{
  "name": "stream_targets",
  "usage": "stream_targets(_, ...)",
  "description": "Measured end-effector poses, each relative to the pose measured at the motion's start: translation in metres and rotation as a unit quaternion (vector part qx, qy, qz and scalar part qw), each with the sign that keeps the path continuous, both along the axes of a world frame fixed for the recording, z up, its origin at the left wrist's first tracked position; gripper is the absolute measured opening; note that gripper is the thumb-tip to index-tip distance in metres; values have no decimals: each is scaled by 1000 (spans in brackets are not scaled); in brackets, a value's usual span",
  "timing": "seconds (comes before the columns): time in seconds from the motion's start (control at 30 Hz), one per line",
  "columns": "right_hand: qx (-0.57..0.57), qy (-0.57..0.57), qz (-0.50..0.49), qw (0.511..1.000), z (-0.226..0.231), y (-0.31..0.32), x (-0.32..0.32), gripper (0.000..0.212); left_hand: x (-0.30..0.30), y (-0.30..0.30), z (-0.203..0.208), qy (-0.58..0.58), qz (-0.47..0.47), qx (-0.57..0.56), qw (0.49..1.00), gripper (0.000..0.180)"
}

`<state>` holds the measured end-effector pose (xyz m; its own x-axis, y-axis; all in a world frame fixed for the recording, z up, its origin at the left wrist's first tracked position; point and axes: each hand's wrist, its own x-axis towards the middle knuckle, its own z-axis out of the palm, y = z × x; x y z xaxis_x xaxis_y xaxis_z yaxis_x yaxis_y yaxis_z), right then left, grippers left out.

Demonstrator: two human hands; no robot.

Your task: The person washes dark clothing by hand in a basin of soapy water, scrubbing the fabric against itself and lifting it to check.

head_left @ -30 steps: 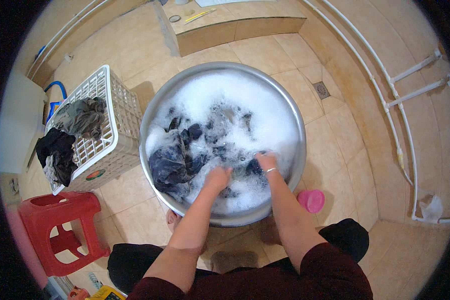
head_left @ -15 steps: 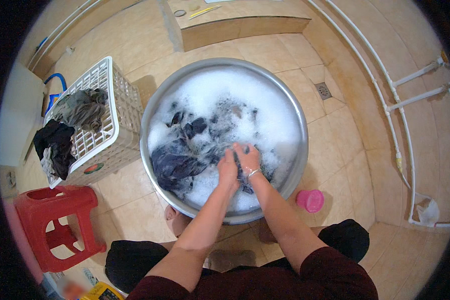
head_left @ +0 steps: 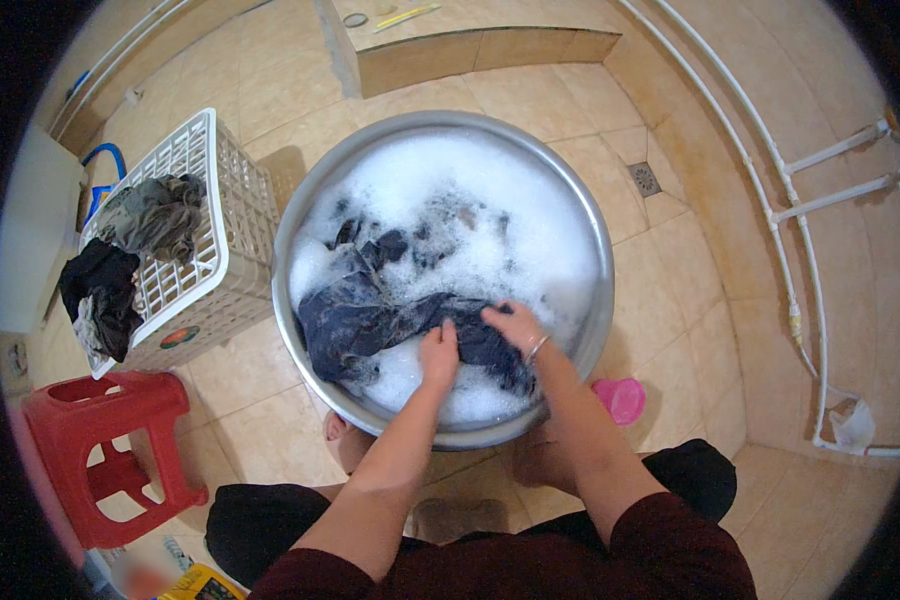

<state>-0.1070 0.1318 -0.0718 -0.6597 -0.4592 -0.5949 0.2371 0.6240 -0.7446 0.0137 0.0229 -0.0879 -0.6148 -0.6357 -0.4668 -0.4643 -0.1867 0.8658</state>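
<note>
A wide metal basin (head_left: 604, 290) holds white suds and a dark navy wet garment (head_left: 355, 315), its kind hard to make out. The cloth stretches from the basin's left side toward the lower right, partly above the foam. My left hand (head_left: 438, 355) is closed on its near edge, thumb on top. On the cloth's right part, my right hand (head_left: 518, 328) grips with bent fingers; a bracelet (head_left: 537, 348) circles that wrist. More dark cloth (head_left: 390, 246) pokes through the white foam (head_left: 450, 165) farther back.
A white plastic basket (head_left: 205, 300) with grey clothing (head_left: 155, 218) and black clothing (head_left: 100, 290) on top stands left. Nearer is a red stool (head_left: 105, 400). A pink cup (head_left: 622, 400) sits right of the basin. White pipes (head_left: 785, 220) line the right wall; a floor drain (head_left: 645, 180) is nearby.
My hands have moved apart, the right one rightward, the left one slightly left and down. More of the dark garment now shows above the suds between and beside them.
</note>
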Motion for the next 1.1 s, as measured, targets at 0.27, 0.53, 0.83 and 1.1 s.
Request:
stream_targets(0.27,181,190,134,956,-24,-21,23,31,17,-1,-18,-100,33,41,994,30)
stream_targets(0.53,18,300,-101,948,55,-36,52,24,-14,-32,34,58,134,524,839,43)
stream_targets(0.83,93,290,1,952,76,-54,43,34,-35,11,81,53,277,411,867,35)
stream_targets(1.1,73,270,63,958,63,-59,58,36,-14,-1,37,83,166,324,928,48)
